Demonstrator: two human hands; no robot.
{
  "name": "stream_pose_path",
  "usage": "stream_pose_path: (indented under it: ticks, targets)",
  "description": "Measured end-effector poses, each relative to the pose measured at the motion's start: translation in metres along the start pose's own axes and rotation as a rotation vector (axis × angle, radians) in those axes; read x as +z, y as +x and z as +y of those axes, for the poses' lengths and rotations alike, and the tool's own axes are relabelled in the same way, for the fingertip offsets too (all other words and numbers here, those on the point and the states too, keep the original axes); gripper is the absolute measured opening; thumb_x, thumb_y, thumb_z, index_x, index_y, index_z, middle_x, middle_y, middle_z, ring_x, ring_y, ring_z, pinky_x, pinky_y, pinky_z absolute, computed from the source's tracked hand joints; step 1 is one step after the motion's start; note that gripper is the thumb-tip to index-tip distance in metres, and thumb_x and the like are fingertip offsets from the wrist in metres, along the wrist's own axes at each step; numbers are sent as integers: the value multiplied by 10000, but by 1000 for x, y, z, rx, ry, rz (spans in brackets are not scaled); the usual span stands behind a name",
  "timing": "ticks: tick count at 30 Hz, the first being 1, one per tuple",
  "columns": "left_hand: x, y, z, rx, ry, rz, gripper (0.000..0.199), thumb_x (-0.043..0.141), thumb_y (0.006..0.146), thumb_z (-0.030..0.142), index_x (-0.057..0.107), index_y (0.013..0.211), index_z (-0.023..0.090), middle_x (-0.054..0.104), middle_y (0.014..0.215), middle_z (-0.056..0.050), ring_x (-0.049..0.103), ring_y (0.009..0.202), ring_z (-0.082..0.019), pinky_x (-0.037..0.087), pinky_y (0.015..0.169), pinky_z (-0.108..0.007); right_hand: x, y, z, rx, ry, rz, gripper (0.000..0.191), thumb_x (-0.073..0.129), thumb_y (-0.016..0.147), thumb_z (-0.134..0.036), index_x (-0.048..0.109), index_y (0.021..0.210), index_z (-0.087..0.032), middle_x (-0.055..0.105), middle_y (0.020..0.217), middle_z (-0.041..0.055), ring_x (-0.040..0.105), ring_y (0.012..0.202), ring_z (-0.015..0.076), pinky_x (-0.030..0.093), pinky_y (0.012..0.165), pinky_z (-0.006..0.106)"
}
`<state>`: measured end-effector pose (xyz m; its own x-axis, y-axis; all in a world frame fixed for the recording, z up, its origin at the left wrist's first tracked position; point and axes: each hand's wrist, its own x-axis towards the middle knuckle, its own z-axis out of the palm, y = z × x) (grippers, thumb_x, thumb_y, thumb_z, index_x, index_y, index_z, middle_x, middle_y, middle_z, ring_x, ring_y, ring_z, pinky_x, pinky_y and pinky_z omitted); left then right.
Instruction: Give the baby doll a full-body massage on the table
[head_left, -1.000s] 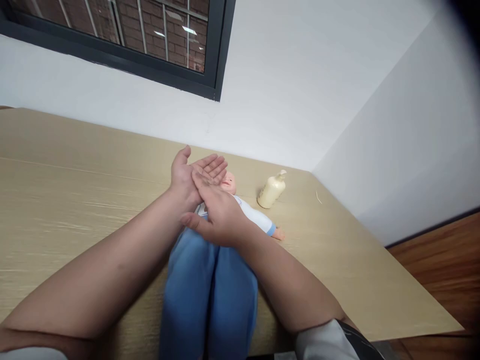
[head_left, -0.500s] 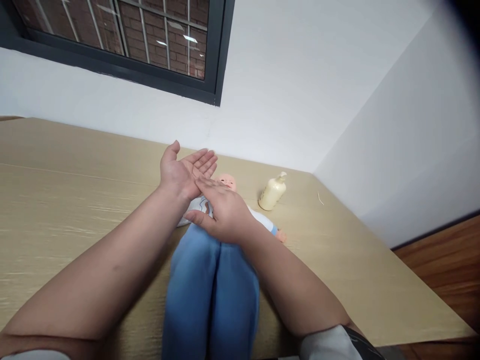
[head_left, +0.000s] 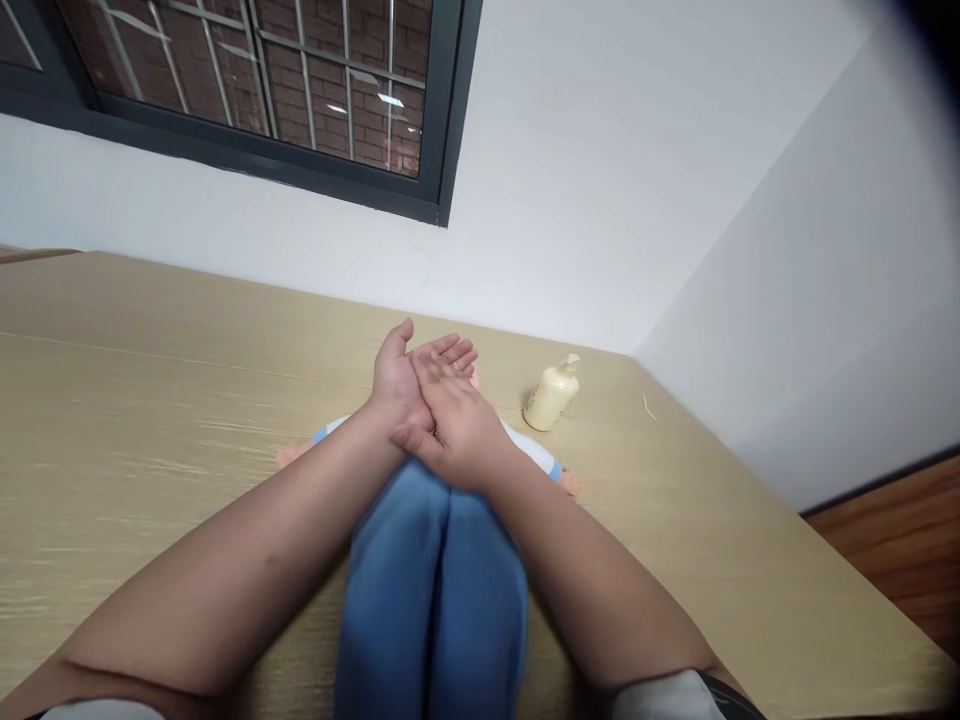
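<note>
My left hand (head_left: 401,385) is palm up with its fingers stretched out and the thumb raised. Lying flat across that palm is my right hand (head_left: 461,425), palm down, fingers extended, its thumb at the left wrist. Neither holds an object. Beneath both hands a baby doll (head_left: 531,450) lies on its back on the table, in a white top with light blue cuffs and blue trousers. Its small hands show at both sides; my hands hide most of its head and chest. Beyond the doll, to the right, stands a pale yellow pump bottle (head_left: 553,397).
The wood-grain table (head_left: 150,400) runs back to a white wall. A thin pale strip (head_left: 649,407) lies on it right of the bottle. Above the table is a dark-framed window (head_left: 300,170) with bars outside. Reddish-brown wood (head_left: 892,540) shows at the far right.
My left hand has moved right and slightly down, so my right hand now lies over its palm. The doll's face is now covered, and its arm on the left has come into sight.
</note>
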<state>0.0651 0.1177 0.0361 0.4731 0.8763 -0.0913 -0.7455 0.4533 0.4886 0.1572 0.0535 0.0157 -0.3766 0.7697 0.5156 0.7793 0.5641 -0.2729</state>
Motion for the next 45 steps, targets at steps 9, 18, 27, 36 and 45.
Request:
stream_pose_path:
  ticks: [9, 18, 27, 36, 45]
  targets:
    - [-3, 4, 21, 63, 51, 79, 579, 468, 908, 593, 622, 1161, 95, 689, 1030, -213, 699, 988, -326, 557, 887, -438, -1, 0, 8, 38, -38, -39, 861, 455, 937, -699, 391, 1526, -75, 393, 1580, 197, 299, 1520, 313, 188, 1262, 525]
    - [-10, 8, 25, 58, 37, 19, 716, 473, 898, 639, 562, 1312, 62, 668, 1172, -254, 662, 1148, -348, 540, 945, -435, -1, -4, -8, -99, 147, -19, 827, 428, 978, -640, 314, 1552, -56, 344, 1612, 189, 242, 1545, 259, 227, 1267, 446]
    - [4, -4, 14, 17, 62, 57, 588, 466, 895, 616, 643, 1115, 100, 695, 966, -191, 700, 927, -322, 568, 849, -443, 1, 1, 5, 89, -33, -67, 896, 415, 952, -698, 251, 1580, -80, 223, 1652, 199, 149, 1564, 316, 89, 1263, 578]
    - [-12, 9, 31, 112, 71, 49, 702, 489, 878, 640, 595, 1251, 55, 683, 1128, -239, 666, 1137, -345, 550, 950, -414, -4, -3, -13, -47, 132, -59, 905, 483, 932, -688, 268, 1577, -90, 330, 1621, 182, 261, 1538, 275, 212, 1266, 474]
    - [3, -7, 13, -3, 78, 44, 662, 473, 881, 641, 617, 1200, 79, 679, 1123, -232, 676, 1090, -354, 558, 914, -456, 1, 0, -3, 75, 2, -87, 930, 457, 939, -694, 238, 1580, -56, 216, 1651, 210, 148, 1563, 325, 95, 1272, 555]
